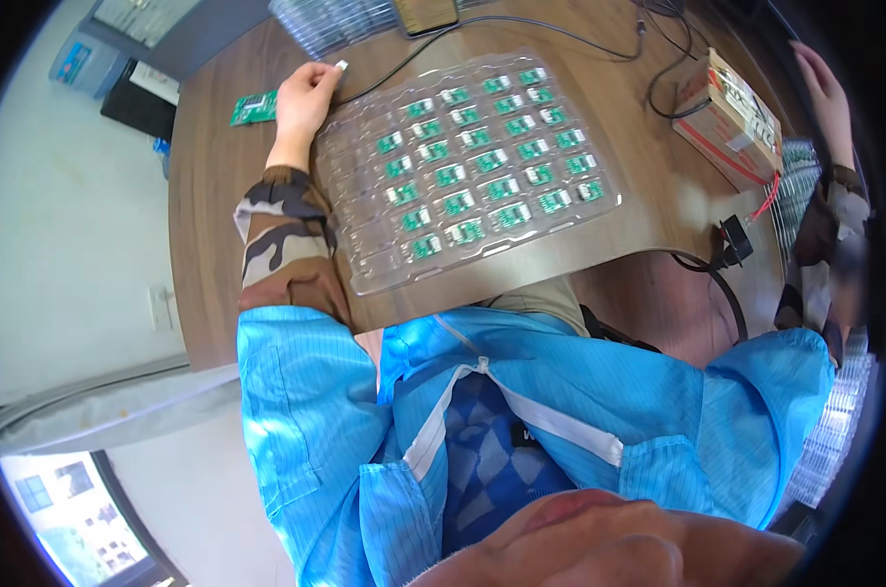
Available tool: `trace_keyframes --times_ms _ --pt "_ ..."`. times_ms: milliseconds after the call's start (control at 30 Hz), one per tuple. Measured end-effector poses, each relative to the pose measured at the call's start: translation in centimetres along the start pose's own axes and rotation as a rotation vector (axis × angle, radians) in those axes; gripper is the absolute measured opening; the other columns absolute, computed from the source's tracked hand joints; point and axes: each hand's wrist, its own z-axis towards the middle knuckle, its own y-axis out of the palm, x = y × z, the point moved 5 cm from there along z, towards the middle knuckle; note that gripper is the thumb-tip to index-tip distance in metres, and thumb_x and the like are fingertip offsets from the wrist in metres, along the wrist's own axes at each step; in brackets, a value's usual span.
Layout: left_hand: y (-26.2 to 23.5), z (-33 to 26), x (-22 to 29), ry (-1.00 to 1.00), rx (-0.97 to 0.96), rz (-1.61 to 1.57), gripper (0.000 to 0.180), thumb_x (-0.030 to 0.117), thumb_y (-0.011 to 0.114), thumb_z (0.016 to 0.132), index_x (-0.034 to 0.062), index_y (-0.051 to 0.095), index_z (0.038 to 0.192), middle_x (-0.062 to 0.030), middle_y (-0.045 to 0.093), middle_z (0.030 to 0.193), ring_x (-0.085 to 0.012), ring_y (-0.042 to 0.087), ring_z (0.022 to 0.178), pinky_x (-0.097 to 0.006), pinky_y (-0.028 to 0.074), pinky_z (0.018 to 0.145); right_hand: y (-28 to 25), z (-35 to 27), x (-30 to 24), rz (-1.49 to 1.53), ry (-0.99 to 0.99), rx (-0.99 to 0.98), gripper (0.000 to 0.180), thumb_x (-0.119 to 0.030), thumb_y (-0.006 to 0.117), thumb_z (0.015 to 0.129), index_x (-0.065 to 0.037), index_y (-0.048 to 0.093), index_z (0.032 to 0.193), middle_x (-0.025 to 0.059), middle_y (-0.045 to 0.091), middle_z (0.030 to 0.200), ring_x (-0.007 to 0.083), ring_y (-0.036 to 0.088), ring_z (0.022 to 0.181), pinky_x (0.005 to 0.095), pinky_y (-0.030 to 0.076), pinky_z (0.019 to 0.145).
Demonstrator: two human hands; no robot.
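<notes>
My left hand [304, 98] is at the far left corner of a clear plastic tray [365, 269]. Its thumb and fingers pinch a small white piece [341, 66], too small to name. A black cable [409, 61] runs up to this hand, and its end is hidden there. Just left of the hand lies a green circuit board [254, 110], partly covered by it. Rows of small green circuit boards [490, 159] sit in the tray's pockets, with the leftmost pockets bare. Far to the right, my right hand [822, 83] is raised past the table, fingers stretched out and holding nothing visible.
A cardboard box [731, 117] with red wires stands at the table's right, beside a black plug [734, 242]. Stacked clear trays [331, 22] and a dark phone-like slab [426, 14] lie at the back. More stacked trays [834, 430] are at the right.
</notes>
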Motion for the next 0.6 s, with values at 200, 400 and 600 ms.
trace_keyframes --times_ms 200,400,600 --pt "-0.1 0.0 -0.8 -0.014 -0.008 0.047 0.028 0.036 0.059 0.070 0.0090 0.062 0.079 -0.0047 0.061 0.069 -0.0183 0.058 0.065 -0.028 0.044 0.061 12.7 -1.4 -28.2 0.189 -0.546 -0.298 0.014 -0.010 0.055 0.076 -0.003 0.057 0.088 0.0058 0.057 0.081 0.0173 0.054 0.078 0.0260 0.042 0.069" --pt "0.8 0.2 -0.3 -0.003 -0.007 0.071 0.029 0.036 0.058 0.070 0.0091 0.062 0.080 -0.0031 0.061 0.070 -0.0171 0.057 0.066 -0.028 0.043 0.062 20.8 -5.6 -39.7 0.282 -0.885 -0.457 0.013 -0.012 0.055 0.073 -0.005 0.057 0.083 0.0075 0.055 0.083 0.0253 0.052 0.081 0.0338 0.043 0.073" --pt "0.8 0.3 -0.2 0.022 0.006 0.072 0.029 0.035 0.059 0.070 0.0079 0.062 0.081 -0.0027 0.061 0.069 -0.0142 0.056 0.061 -0.026 0.043 0.059 24.7 -5.7 -41.5 0.081 -0.837 -0.556 0.018 -0.011 0.056 0.071 -0.004 0.057 0.088 0.0080 0.055 0.084 0.0253 0.052 0.084 0.0341 0.043 0.075"
